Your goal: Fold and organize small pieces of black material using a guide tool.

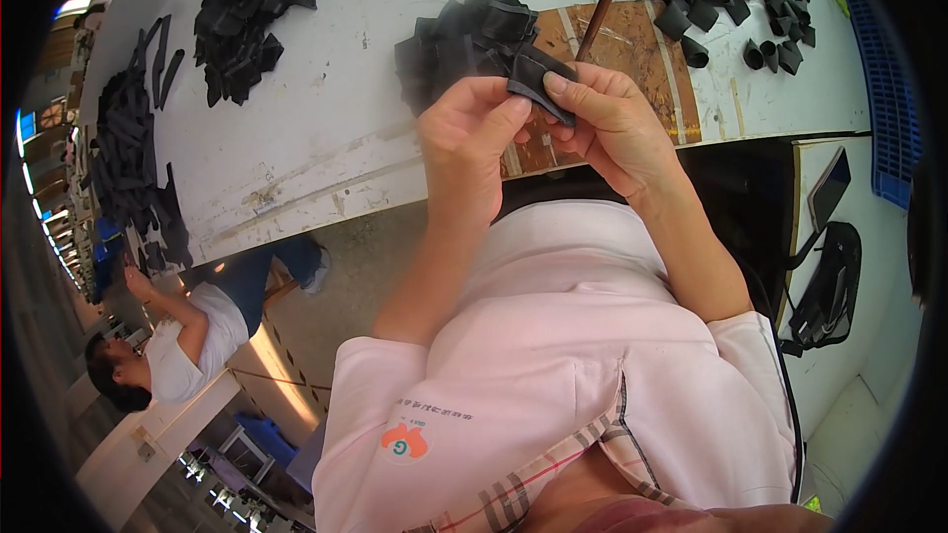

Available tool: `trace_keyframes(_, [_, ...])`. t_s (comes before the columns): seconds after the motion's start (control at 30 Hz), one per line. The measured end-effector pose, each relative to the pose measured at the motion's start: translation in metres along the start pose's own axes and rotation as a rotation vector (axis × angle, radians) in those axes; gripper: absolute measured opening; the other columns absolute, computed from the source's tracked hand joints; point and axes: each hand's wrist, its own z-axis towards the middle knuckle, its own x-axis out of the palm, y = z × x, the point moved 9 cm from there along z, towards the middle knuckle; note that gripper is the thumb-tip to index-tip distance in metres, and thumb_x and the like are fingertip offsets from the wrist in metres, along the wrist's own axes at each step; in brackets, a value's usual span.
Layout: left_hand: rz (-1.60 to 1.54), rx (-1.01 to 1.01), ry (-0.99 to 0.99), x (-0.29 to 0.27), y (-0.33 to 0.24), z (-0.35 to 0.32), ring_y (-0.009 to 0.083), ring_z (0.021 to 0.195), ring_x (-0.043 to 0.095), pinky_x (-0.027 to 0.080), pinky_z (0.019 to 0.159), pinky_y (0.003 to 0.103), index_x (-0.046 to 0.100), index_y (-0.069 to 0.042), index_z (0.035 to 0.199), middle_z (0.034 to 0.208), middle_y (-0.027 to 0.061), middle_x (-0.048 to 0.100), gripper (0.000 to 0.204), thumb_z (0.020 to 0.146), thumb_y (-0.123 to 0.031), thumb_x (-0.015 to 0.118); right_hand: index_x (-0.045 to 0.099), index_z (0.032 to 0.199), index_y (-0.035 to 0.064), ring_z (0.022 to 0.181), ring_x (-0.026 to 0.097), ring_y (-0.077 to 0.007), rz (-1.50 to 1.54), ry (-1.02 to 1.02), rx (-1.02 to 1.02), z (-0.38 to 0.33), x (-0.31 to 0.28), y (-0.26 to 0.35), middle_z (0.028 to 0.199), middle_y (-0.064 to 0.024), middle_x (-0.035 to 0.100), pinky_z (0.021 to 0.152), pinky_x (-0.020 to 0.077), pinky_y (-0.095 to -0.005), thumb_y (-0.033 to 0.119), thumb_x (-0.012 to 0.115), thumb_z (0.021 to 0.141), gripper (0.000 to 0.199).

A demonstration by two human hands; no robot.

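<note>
Matt black fabric piece (538, 79), worn brown wooden board (632, 44), scuffed white-painted table (326, 89) (stained and scratched), soft pink cloth apron (553, 355).

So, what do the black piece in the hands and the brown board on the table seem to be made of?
The black piece, pinched by the left hand and right hand, looks like soft matte fabric or thin leather: it folds limply and shows no shine. Which one, I cannot tell. The brown board looks like bare wood or fibreboard: a dull, scratched, stained surface.
</note>
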Motion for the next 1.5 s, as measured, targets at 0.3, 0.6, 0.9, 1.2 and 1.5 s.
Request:
trace_keyframes(0.3, [0.476, 0.254, -0.004, 0.016, -0.031, -0.006, 0.0048, 0.061, 0.052, 0.043, 0.055, 0.018, 0.055, 0.003, 0.082, 0.069, 0.0024, 0.057, 0.005, 0.078, 0.001, 0.058, 0.058, 0.086, 0.0029, 0.057, 0.054, -0.0196, -1.174, -0.176, -0.895, -0.05, 0.048, 0.071, 0.071, -0.0075, 0.053, 0.049, 0.0425, -0.0282, 0.01, 0.067, 0.07, 0.019])
trace_keyframes(0.6, [0.556, 0.405, -0.218, 0.013, -0.033, -0.008, 0.0028, 0.044, 0.046, 0.037, 0.039, 0.021, 0.054, 0.001, 0.078, 0.059, 0.0023, 0.054, 0.008, 0.073, 0.007, 0.054, 0.055, 0.08, 0.0018, 0.068, 0.055, -0.0238, -1.601, -0.227, -1.203, -0.05, 0.066, 0.059, 0.076, -0.0087, 0.052, 0.051, 0.045, -0.0325, -0.002, 0.061, 0.065, 0.017])
trace_keyframes(0.9, [-0.148, -0.151, 0.234, 0.038, -0.021, 0.001, -0.0003, 0.043, 0.033, 0.025, 0.038, 0.015, 0.051, 0.001, 0.088, 0.068, 0.003, 0.051, 0.018, 0.07, 0.004, 0.055, 0.058, 0.075, -0.0027, 0.049, 0.041, -0.0049, -0.216, 0.03, -0.294, -0.021, 0.011, 0.048, 0.062, 0.0007, 0.051, 0.044, 0.0332, -0.0191, 0.001, 0.059, 0.076, 0.004])
trace_keyframes(1.2, [0.515, 0.409, -0.143, 0.037, -0.051, -0.01, 0.0062, 0.042, 0.047, 0.037, 0.038, 0.021, 0.054, 0.002, 0.079, 0.061, 0.0058, 0.055, 0.007, 0.072, 0.005, 0.054, 0.051, 0.073, 0.0041, 0.049, 0.03, -0.0024, 0.006, 0.124, -0.14, -0.024, 0.022, 0.039, 0.058, 0.005, 0.04, 0.042, 0.0262, -0.0169, 0.016, 0.057, 0.082, 0.016])
trace_keyframes(1.5, [-0.53, -0.227, 0.364, 0.079, -0.071, 0.024, 0.0025, 0.034, 0.033, 0.023, 0.03, 0.016, 0.047, 0.002, 0.094, 0.079, 0.0125, 0.058, 0.022, 0.074, 0.012, 0.048, 0.057, 0.073, 0.0022, 0.058, 0.04, -0.0021, -0.515, 0.138, -0.553, -0.035, 0.062, 0.134, 0.062, 0.0044, 0.048, 0.049, 0.0305, -0.0174, 0.025, 0.056, 0.085, 0.025])
